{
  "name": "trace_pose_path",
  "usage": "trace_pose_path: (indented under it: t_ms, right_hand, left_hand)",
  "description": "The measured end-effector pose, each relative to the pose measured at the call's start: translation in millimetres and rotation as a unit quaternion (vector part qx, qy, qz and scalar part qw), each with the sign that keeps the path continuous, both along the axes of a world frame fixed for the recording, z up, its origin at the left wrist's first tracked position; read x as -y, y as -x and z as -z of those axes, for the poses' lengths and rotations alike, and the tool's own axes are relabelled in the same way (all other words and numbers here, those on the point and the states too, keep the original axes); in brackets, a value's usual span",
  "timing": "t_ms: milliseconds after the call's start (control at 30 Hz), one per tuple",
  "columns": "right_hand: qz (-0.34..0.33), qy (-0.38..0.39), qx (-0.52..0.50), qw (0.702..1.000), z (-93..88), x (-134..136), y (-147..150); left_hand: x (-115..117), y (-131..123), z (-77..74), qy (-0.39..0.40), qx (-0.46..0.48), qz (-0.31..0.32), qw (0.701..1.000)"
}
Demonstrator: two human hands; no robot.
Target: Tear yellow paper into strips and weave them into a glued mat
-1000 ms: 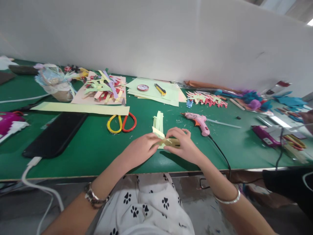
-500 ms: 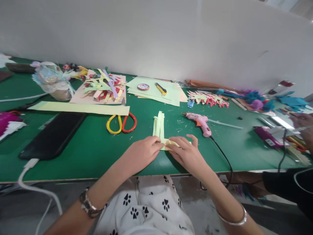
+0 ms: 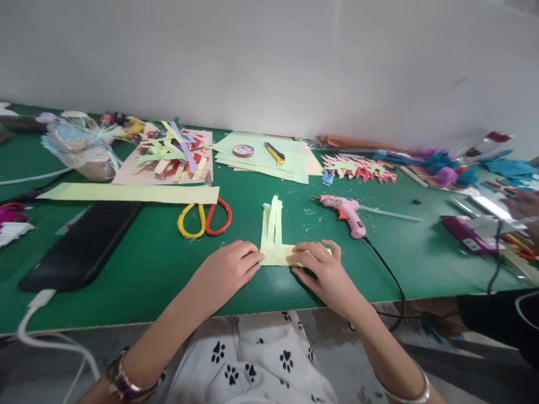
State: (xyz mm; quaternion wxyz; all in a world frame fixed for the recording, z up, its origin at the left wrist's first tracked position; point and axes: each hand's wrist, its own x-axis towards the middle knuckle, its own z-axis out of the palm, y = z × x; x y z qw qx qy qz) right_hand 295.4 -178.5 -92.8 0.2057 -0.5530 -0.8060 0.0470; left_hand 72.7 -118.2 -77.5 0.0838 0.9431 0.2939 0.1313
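Observation:
A pale yellow paper strip point(image 3: 275, 258) lies crosswise near the table's front edge, with light green paper strips point(image 3: 272, 224) running away from it at its left part. At the strip's left end my left hand point(image 3: 231, 269) is closed, its fingertips pinching the corner. My right hand point(image 3: 322, 269) has its fingers bent over the strip's right part, the thumb low at the near edge and one finger raised. Its fingers hide much of that end. To the right lies a pink glue gun point(image 3: 343, 210) with a glue stick in it.
Left are scissors point(image 3: 205, 219) under a long yellow paper strip point(image 3: 138, 193), and a black phone point(image 3: 84, 247) on a cable. Behind lie paper sheets point(image 3: 256, 163) with a tape roll point(image 3: 243, 151) and cutter point(image 3: 275, 152). Another person's hand point(image 3: 524, 210) is at far right.
My left hand has slid left along the yellow strip to its end, uncovering the middle. The right hand stays on the right part. The view has shifted slightly.

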Motion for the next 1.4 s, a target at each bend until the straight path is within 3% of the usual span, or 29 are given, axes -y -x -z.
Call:
trace_pose_path:
  t_ms: [433, 1067, 1167, 1233, 1300, 1400]
  right_hand:
    - [-0.006, 0.045, 0.006, 0.999, -9.2, -16.5, 14.0]
    - [-0.040, 0.101, -0.053, 0.993, -24.9, -33.3, -1.9]
    - [0.024, 0.055, -0.110, 0.992, -24.5, -31.3, -26.0]
    - [0.140, -0.012, -0.127, 0.982, -21.5, -30.1, -51.5]
    - [0.252, -0.048, -0.067, 0.964, -15.7, -29.2, -79.2]
    - [0.341, -0.062, 0.046, 0.937, -2.9, -28.3, -111.2]
  left_hand:
    - [-0.4, -0.6, 6.0, 0.014, -0.002, -0.013, 1.000]
    - [2.5, -15.7, 0.0, -0.009, -0.038, -0.016, 0.999]
    - [3.5, -18.5, -0.2, -0.020, -0.068, -0.003, 0.998]
    - [3.3, -20.3, -2.2, -0.025, -0.082, 0.001, 0.996]
    - [2.5, -22.7, -5.6, -0.026, -0.092, -0.009, 0.995]
    - [1.6, -28.8, -11.8, -0.023, -0.097, -0.045, 0.994]
